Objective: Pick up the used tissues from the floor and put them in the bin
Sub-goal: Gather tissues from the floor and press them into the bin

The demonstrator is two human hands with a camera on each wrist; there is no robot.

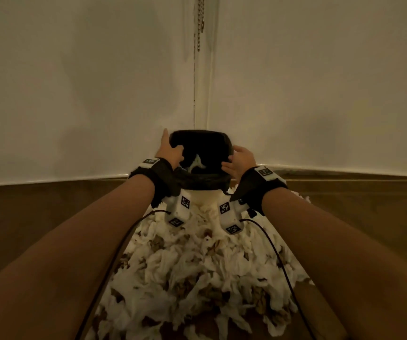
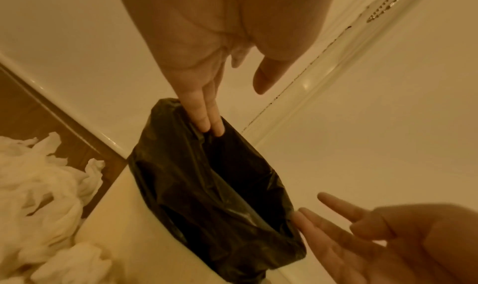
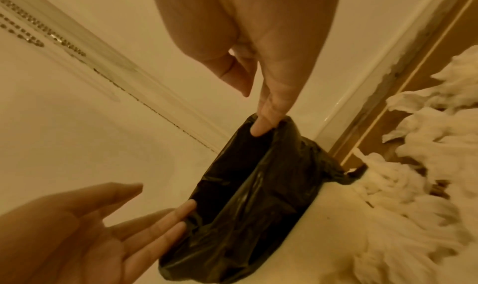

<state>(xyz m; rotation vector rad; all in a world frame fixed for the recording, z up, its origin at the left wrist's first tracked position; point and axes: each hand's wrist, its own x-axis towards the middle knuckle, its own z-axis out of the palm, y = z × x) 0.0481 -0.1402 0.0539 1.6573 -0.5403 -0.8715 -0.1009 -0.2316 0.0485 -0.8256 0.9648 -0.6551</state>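
Observation:
A cream bin (image 1: 206, 196) with a black liner (image 1: 201, 143) stands in the corner of the room. One white tissue (image 1: 197, 164) lies inside it. My left hand (image 1: 170, 150) rests on the left side of the liner rim and my right hand (image 1: 240, 160) on the right side. In the left wrist view the left hand's fingers (image 2: 209, 122) lie straight on the liner (image 2: 207, 186), thumb apart. The right hand's fingers (image 3: 264, 124) touch the liner (image 3: 245, 196) in the same way. A big heap of crumpled used tissues (image 1: 197, 266) covers the floor below my arms.
White walls meet in a corner right behind the bin, with a bead chain (image 1: 200, 23) hanging there. A skirting board (image 1: 50, 180) runs along the brown wooden floor (image 1: 26, 217). Cables trail from both wrist cameras over the heap.

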